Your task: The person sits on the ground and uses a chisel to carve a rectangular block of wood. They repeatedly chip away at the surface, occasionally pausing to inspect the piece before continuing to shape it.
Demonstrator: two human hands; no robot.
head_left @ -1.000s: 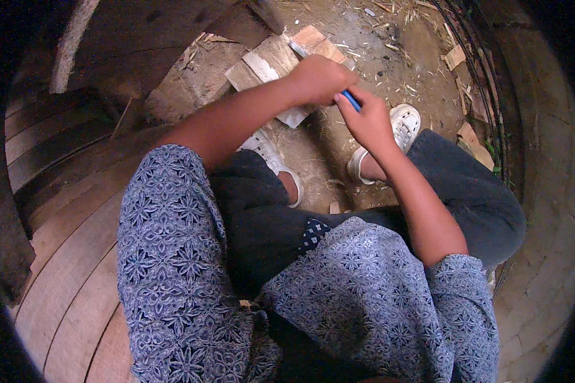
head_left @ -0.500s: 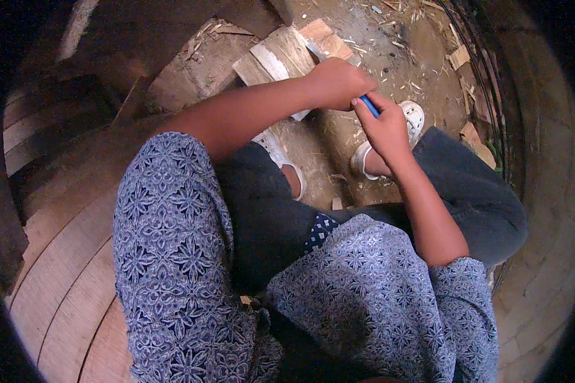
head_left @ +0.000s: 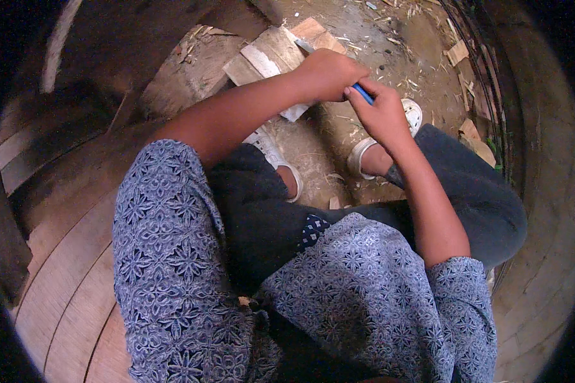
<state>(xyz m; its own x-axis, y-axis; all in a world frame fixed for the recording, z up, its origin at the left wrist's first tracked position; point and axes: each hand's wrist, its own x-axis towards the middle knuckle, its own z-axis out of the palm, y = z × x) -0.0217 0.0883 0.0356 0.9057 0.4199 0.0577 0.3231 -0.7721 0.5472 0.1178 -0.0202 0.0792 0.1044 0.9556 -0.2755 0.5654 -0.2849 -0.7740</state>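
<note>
Blue-handled tool (head_left: 363, 94) in both hands, angled up-left

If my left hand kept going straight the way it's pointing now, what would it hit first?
Most likely the right hand: the left hand points rightward and already touches it around the blue-handled tool. Depth is unclear.

Both hands meet low over the dirt floor (head_left: 390, 38), the left hand (head_left: 329, 73) and right hand (head_left: 383, 115) touching around a blue-handled tool (head_left: 363, 94). Just beyond them lie stacked wooden boards (head_left: 271, 54) — these block the way forward-left. Below the hands, two white shoes (head_left: 271, 153) and the dark trouser knees (head_left: 473, 191) crowd the near side. Open ground remains ahead and to the right, littered only with wood chips (head_left: 460, 51), until the curved wooden wall (head_left: 543, 159) closes it off.
</note>
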